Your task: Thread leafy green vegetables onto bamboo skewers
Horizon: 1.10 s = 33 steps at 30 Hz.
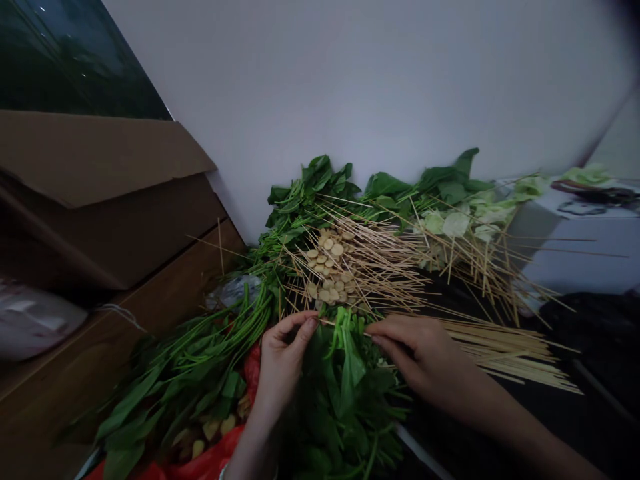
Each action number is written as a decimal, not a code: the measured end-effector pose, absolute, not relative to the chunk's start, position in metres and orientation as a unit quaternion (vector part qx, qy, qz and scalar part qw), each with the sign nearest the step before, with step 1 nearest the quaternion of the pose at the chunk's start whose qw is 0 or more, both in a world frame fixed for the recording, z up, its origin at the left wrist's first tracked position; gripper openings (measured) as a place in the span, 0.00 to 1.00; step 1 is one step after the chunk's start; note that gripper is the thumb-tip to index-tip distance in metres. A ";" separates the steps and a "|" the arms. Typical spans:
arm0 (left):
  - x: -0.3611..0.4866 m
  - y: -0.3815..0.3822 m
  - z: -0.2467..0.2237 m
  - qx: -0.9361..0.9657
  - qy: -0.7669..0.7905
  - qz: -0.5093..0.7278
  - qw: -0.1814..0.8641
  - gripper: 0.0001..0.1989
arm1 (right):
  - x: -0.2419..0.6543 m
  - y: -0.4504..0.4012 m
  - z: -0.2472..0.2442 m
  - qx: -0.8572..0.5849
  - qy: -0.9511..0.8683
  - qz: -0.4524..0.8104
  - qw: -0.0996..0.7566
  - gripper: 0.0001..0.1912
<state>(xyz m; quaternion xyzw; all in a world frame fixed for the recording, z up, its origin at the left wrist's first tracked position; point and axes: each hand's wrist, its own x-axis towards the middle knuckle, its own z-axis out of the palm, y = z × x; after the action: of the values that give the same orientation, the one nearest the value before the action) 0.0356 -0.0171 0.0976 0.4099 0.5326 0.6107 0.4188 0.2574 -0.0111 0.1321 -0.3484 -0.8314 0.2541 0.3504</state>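
Note:
My left hand [283,357] and my right hand [420,353] pinch a thin bamboo skewer [345,327] from either side, just above a heap of dark leafy greens [345,393]. Green stems rise around the skewer's middle and hide part of it. Beyond my fingertips, loose skewers [380,267] lie crisscrossed over pale round slices [327,263]. A bundle of bamboo skewers [500,350] lies to the right of my right hand. More long-stemmed greens [185,360] lie to the left of my left hand.
Pale cabbage-like leaves [465,223] and dark greens [320,190] lie against a white wall [380,80]. A cardboard box [100,200] and wooden board [125,313] stand at left, with a red plastic bag [215,453] below. A dark surface [600,340] lies at right.

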 end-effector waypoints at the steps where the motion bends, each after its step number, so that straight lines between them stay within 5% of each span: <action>1: 0.035 -0.017 0.097 0.403 0.528 0.614 0.427 0.15 | 0.257 -0.011 0.132 -0.347 -0.832 0.254 0.351 0.12; 33: 0.035 -0.017 0.086 0.349 0.505 0.589 0.526 0.17 | 0.243 -0.012 0.109 -0.347 -0.839 0.238 0.344 0.14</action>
<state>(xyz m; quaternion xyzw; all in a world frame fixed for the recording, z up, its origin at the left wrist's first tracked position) 0.0351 -0.0168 0.0865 0.3485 0.5049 0.5887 0.5264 0.2431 -0.0116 0.1085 -0.3473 -0.8390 0.2385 0.3444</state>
